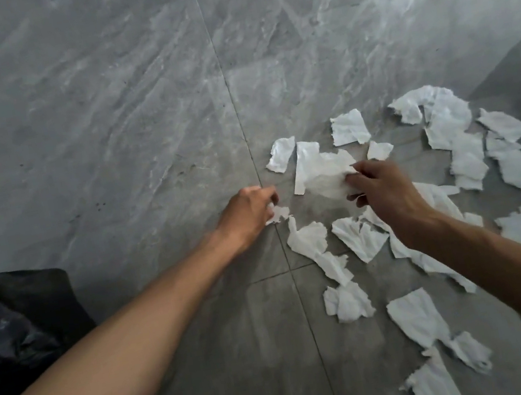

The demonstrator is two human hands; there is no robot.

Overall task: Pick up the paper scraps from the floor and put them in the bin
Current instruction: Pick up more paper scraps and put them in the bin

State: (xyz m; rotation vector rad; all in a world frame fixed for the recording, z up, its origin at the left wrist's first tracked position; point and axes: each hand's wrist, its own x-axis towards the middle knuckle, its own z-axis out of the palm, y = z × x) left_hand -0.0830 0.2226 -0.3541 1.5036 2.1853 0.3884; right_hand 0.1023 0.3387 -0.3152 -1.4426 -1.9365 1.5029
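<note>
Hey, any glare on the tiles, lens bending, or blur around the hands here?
Head view: pale reflections glare off the glossy tiles at upper right. Head view: the wide lens bows the grout line. Head view: the black bin bag is almost detailless dark. Head view: the large scrap pinched by the right hand and the small scrap gripped by the left hand look slightly soft.

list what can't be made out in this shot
Head view only:
- black bin bag: cut off by the left edge, so its opening is unseen.
- left hand: its back hides the fingertips, so its grip on the small scrap is unclear.
- scraps under the right forearm: partly hidden.
</note>
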